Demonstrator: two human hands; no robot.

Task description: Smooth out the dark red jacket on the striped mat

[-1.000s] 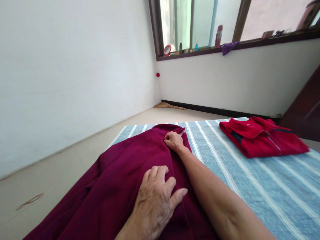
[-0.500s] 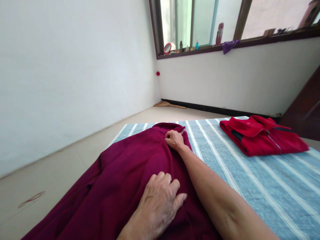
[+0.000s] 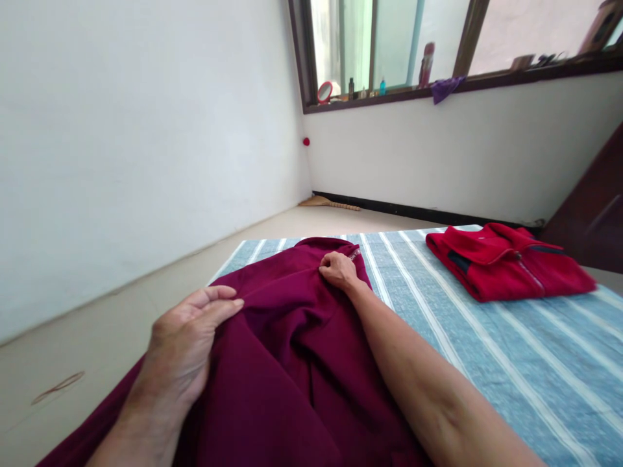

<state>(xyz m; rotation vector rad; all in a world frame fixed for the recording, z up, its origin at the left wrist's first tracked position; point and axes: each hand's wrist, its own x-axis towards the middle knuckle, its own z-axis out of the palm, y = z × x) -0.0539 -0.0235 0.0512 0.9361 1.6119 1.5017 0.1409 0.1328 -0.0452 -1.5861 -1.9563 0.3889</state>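
Your left hand (image 3: 187, 337) grips the maroon garment's (image 3: 282, 363) near left edge; your right hand (image 3: 339, 269) pinches its far collar. The garment runs lengthwise away from you on the mat (image 3: 511, 363).

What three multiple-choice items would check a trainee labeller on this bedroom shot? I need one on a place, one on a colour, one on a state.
1. Where does the folded red jacket lie?
A. on the floor
B. on the striped mattress cover, far right
C. on the window sill

2. What colour is the garment under the hands?
A. maroon
B. navy
C. white

3. How is the right hand?
A. lifted in the air
B. fingers curled, pressing the garment near its collar
C. holding a bottle

Answers: 1 B, it rests on the blue-and-white stripes; 2 A, dark wine-red cloth; 3 B, knuckles bent on the fabric, while the left hand grips the cloth's side edge.
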